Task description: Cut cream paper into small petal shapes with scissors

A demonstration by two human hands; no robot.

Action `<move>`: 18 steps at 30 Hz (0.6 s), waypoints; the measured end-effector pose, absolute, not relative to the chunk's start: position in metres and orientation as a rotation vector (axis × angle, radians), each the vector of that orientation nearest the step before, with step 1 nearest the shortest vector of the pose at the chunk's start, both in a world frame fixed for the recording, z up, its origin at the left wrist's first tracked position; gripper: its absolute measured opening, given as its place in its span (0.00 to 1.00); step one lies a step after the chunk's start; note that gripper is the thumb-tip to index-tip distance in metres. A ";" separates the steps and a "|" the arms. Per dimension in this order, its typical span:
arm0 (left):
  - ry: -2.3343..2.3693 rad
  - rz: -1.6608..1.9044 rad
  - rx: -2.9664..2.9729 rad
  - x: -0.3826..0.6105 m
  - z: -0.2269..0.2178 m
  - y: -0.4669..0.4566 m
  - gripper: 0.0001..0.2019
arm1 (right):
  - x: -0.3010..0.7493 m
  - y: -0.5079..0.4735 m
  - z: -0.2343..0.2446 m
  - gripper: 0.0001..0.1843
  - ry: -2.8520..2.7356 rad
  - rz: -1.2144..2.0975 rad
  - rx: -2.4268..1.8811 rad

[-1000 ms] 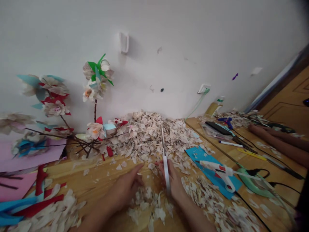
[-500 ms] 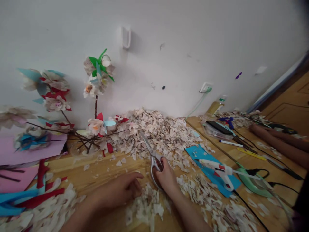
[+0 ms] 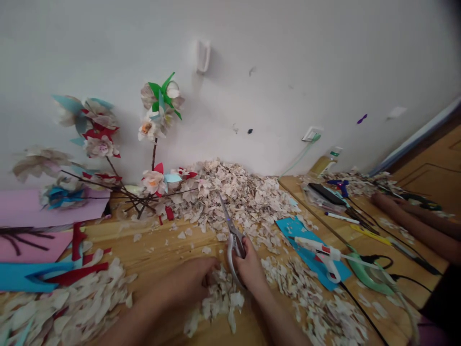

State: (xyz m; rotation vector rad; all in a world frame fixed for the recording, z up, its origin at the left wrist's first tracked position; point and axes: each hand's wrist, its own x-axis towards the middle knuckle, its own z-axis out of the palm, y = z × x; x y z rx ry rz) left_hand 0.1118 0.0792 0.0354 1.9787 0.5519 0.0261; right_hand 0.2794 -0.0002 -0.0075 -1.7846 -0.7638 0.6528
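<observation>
My right hand (image 3: 250, 265) is wrapped round the handles of a pair of silver scissors (image 3: 232, 233). The blades look shut and point away from me, their tip near a large heap of pale, petal-like scraps (image 3: 248, 192). To the left, my left hand (image 3: 196, 278) has its fingers curled down at the edge of a small pile of pale scraps (image 3: 224, 298). Its fingertips are partly hidden, so whatever they pinch cannot be made out. Handmade flowers with pale petals (image 3: 153, 181) on dark twigs stand at the back left.
A white glue gun (image 3: 324, 254) lies on blue paper (image 3: 288, 228) at the right, its black cord running forward. Coloured paper (image 3: 32, 276) and more scraps (image 3: 82, 302) cover the left side. Beyond are a bottle (image 3: 326, 162), a blue glue gun (image 3: 340, 185) and another person's arms (image 3: 410, 221).
My left hand has moved down into the small pile, and its fingers have curled in. The scissors remain in my right hand. The whole view has shifted slightly.
</observation>
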 end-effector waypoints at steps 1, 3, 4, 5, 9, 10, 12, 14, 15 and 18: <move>0.551 0.043 1.943 0.113 0.035 0.082 0.21 | 0.277 -0.003 -0.003 0.13 -0.753 0.671 -1.759; 0.565 0.097 1.875 0.112 0.037 0.089 0.22 | 0.272 -0.009 0.007 0.14 -0.740 0.725 -1.699; 0.574 0.128 1.846 0.111 0.040 0.093 0.22 | 0.270 -0.012 0.013 0.14 -0.738 0.758 -1.664; 0.582 0.155 1.822 0.110 0.043 0.097 0.21 | 0.266 -0.015 0.019 0.14 -0.740 0.795 -1.625; 0.583 0.219 1.760 0.105 0.059 0.106 0.19 | 0.251 -0.024 0.038 0.15 -0.752 0.896 -1.505; 0.579 0.231 1.750 0.104 0.062 0.106 0.19 | 0.247 -0.025 0.041 0.16 -0.752 0.910 -1.491; 0.575 0.252 1.737 0.102 0.066 0.106 0.19 | 0.239 -0.024 0.042 0.18 -0.730 0.920 -1.476; 0.569 0.247 1.735 0.100 0.068 0.105 0.20 | 0.233 -0.022 0.041 0.18 -0.692 0.906 -1.469; 0.563 0.232 1.737 0.098 0.069 0.105 0.20 | 0.231 -0.021 0.041 0.17 -0.678 0.890 -1.466; 0.551 0.179 1.761 0.089 0.074 0.104 0.24 | 0.229 -0.021 0.040 0.15 -0.670 0.826 -1.465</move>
